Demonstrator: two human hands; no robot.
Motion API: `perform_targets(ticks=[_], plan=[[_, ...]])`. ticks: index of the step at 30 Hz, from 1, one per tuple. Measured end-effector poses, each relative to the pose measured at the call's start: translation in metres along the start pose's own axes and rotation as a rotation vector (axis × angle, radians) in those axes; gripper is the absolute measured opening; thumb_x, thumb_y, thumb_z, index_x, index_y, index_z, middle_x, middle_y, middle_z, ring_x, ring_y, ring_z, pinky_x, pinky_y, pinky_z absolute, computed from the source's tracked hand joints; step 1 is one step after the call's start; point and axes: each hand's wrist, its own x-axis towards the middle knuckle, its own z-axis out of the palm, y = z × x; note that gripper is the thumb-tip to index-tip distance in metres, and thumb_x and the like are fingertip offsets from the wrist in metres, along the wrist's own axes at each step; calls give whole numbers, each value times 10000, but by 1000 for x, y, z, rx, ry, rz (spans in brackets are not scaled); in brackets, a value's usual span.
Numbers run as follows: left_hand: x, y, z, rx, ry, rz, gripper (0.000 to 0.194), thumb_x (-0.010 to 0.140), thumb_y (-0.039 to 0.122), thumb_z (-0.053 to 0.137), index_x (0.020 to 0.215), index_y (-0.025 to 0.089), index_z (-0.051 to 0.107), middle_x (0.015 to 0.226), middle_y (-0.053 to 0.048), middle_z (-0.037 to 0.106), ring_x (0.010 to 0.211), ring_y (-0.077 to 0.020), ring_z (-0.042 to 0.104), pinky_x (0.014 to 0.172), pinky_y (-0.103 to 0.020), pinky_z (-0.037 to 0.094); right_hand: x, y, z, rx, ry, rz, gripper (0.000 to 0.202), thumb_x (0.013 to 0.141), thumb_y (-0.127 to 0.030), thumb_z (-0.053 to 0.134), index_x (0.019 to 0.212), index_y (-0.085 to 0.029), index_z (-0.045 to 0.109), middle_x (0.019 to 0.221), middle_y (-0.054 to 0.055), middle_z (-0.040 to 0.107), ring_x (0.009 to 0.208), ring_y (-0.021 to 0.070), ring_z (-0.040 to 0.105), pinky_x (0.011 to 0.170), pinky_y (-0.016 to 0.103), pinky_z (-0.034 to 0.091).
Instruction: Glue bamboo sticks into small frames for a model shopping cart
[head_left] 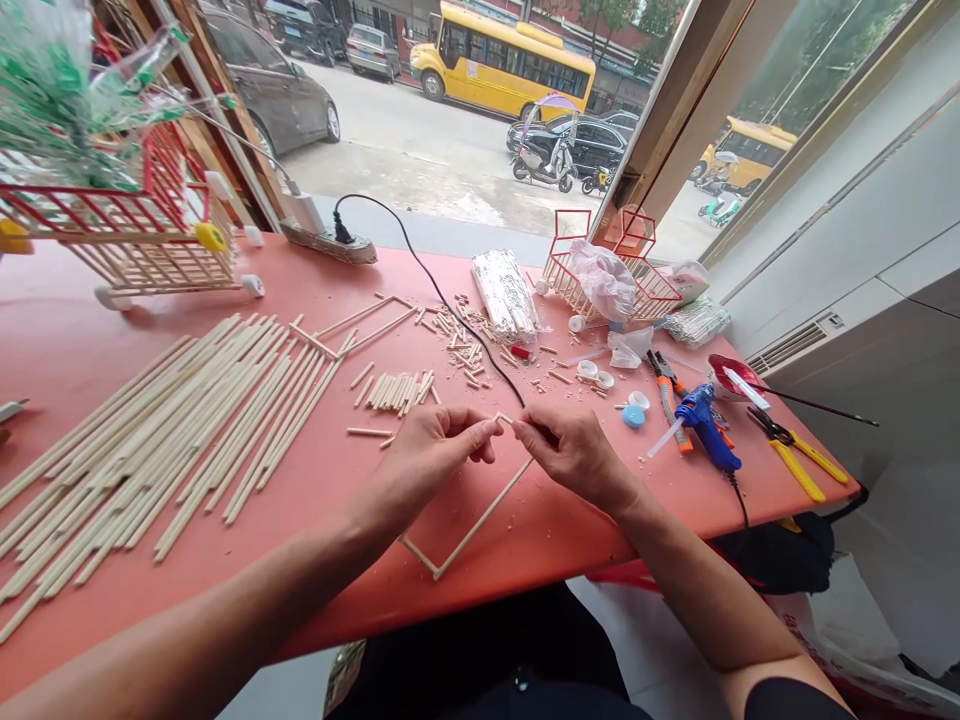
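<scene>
A thin frame of wooden sticks (480,522) is between my hands at the table's front edge. One corner points toward me, and part of the frame is hidden behind my fingers. With thumb and fingers pinched, my left hand (450,438) grips the frame's far end. My right hand (566,445) is closed around the same end, a short way to the right, its fingers largely hidden. Left of my hands lie many long wooden sticks (150,440). Short cut sticks (399,392) form a small row just beyond my left hand. Another stick frame (367,325) lies behind them.
A blue glue gun (705,425), orange-handled pliers (667,395) and yellow-handled pliers (806,460) lie right. Wooden-stick carts stand back left (150,262) and back right (637,290). A black cord (427,265) runs from a power strip (330,243) toward my right hand. Bottle caps (634,412) lie nearby.
</scene>
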Motion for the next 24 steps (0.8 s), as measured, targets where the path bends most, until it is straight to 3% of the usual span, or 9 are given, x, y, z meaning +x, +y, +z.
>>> perform_targets(ticks=[13,19,24], plan=[[-1,3,0,18,10,-7,262,815,405,737,649,202,724,665,-43,736,669,-181,649,695,-301,530,-1,-3,1,-7,-10,0,333,1002,-270,532,681,-200,477,595,-66,378,549,81,342,546,237,282],[1,-3,-1,-31,-11,2,263,837,439,745,842,181,800,686,-29,729,683,-167,644,700,-286,507,0,-1,2,-25,40,7,315,991,-271,549,690,-193,503,602,-58,436,552,78,374,548,229,290],[1,-3,-1,-27,-1,3,276,824,448,754,809,175,790,675,-28,716,669,-164,638,687,-285,499,0,-2,1,-14,62,18,295,981,-267,567,700,-184,535,599,-56,454,546,76,377,542,222,298]])
